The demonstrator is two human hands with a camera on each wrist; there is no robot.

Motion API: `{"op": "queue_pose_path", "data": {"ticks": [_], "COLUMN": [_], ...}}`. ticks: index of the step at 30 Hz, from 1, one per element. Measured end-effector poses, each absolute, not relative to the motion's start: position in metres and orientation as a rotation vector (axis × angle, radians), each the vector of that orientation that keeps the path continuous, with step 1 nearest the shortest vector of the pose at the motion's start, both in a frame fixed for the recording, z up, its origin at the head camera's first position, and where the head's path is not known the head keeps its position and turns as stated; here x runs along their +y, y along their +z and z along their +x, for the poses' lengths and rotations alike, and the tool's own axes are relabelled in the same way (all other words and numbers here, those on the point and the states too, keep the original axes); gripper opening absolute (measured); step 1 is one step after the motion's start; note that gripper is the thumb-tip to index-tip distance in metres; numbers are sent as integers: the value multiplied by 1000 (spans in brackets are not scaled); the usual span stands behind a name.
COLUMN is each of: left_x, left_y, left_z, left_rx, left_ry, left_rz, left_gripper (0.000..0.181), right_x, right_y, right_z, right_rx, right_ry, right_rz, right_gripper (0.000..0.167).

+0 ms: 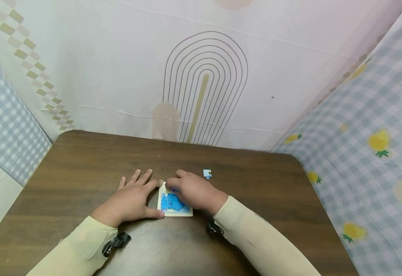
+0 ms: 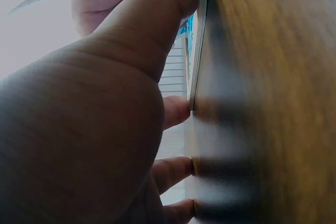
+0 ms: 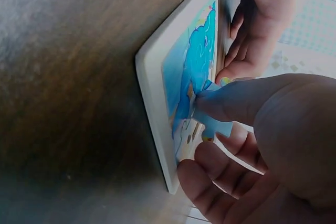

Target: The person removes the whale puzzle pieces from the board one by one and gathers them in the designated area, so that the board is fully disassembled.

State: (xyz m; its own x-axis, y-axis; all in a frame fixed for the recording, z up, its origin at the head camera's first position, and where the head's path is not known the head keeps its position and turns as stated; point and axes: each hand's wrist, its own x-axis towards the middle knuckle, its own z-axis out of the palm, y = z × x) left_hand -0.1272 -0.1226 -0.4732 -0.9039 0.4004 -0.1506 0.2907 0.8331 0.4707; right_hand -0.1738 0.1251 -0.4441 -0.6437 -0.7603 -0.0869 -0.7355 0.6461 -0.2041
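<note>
A small square jigsaw board (image 1: 178,215) with a pale rim and a blue cartoon picture lies flat on the table. My left hand (image 1: 130,201) rests at its left side with fingers spread, the thumb at the near corner and the index finger by the far corner. Over the board's far right part is my right hand (image 1: 197,191). In the right wrist view it pinches a light blue puzzle piece (image 3: 219,128), tilted up from the board; the fingertips behind the piece are partly hidden.
Another puzzle piece (image 1: 207,174), light blue, lies on the brown wooden table (image 1: 256,184) beyond the right hand. A pale patterned cloth (image 1: 125,76) hangs behind the table's far edge, with a checked cloth (image 1: 353,153) along the right.
</note>
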Motion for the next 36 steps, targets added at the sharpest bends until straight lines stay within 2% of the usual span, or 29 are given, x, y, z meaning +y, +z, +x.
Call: {"op": "queue_pose_path", "data": {"ticks": [7,16,26,36], "left_x": [-122,-120,-121,-120], "left_y": [-471,-470,-471,-472], "left_z": [-127,-126,-126,-126], "left_rx": [2775,2779,2792,2796], "left_ry": [653,636,646,636], "left_rz": [532,528,521,512], "left_gripper": [109,110,109,111], "right_x": [131,139,152,173], "right_y": [-449,-452,-450,-441], "right_z": [-175,-178,-182,-185], "right_rx": [2685,2642,2623,2721], "right_ry": [-298,-521,-750,-813], "right_rz": [-1266,-1129,-1000,-813], "right_gripper": [23,35,3,7]}}
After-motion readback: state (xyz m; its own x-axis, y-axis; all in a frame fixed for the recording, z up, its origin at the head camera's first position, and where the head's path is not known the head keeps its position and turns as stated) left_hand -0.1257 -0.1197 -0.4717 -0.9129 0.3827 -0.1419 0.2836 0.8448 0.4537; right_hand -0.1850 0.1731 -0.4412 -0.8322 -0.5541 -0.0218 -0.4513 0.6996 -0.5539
